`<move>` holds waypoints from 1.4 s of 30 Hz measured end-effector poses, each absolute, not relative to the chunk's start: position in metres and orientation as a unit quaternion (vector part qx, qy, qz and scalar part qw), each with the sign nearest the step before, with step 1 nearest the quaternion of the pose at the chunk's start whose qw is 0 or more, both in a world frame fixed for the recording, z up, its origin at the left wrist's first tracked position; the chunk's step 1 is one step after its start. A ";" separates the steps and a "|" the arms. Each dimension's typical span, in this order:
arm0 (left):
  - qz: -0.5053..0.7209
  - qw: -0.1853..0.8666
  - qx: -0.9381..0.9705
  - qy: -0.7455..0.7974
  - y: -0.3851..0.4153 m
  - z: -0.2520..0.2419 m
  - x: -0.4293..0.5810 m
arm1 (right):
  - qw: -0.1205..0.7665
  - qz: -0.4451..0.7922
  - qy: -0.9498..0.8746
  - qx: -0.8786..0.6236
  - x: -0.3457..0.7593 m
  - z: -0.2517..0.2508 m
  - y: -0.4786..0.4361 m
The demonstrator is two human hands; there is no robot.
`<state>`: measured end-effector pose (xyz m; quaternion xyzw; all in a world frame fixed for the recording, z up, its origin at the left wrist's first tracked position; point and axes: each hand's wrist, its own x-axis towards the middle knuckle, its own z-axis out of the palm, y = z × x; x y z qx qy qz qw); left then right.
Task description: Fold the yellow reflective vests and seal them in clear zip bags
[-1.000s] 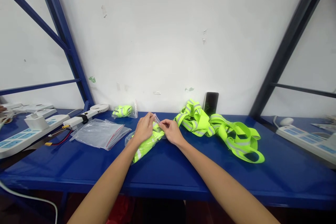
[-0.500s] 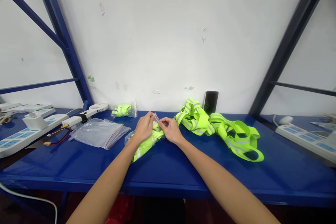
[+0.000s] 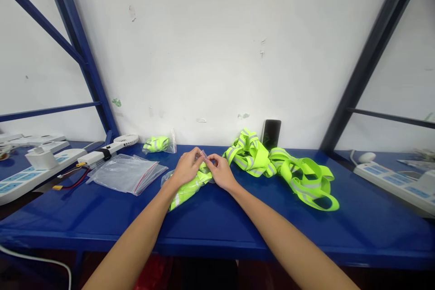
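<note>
My left hand (image 3: 186, 167) and my right hand (image 3: 220, 171) meet at the far end of a clear zip bag (image 3: 185, 186) that holds a folded neon-yellow reflective strap. Both hands pinch the bag's top edge, fingertips almost touching. The bag lies on the blue table (image 3: 217, 222), slanting toward me and to the left. A pile of loose neon-yellow reflective straps (image 3: 282, 167) lies just right of my right hand.
A stack of empty clear zip bags with red strips (image 3: 127, 173) lies to the left. One filled bag (image 3: 159, 144) rests by the wall. A dark phone (image 3: 271, 134) leans on the wall. A small white fan (image 3: 110, 147) and white power strips (image 3: 20, 179) sit left; another strip (image 3: 394, 179) sits right.
My two hands have drawn closer together at the bag's top edge; the bag and the straps lie where they were.
</note>
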<state>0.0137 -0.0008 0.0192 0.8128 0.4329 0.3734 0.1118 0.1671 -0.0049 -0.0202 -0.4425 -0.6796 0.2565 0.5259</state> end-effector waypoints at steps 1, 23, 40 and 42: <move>0.374 0.112 0.813 0.432 -0.001 0.019 0.014 | 0.524 0.253 -0.682 -0.442 0.167 -0.019 -0.006; 0.379 0.147 0.815 0.412 0.003 0.021 0.012 | 0.516 0.261 -0.692 -0.433 0.167 -0.016 -0.006; 0.390 0.116 0.816 0.410 0.001 0.018 0.012 | 0.501 0.299 -0.699 -0.413 0.173 -0.010 -0.004; 0.388 0.119 0.817 0.409 0.000 0.019 0.012 | 0.503 0.293 -0.697 -0.418 0.173 -0.010 -0.004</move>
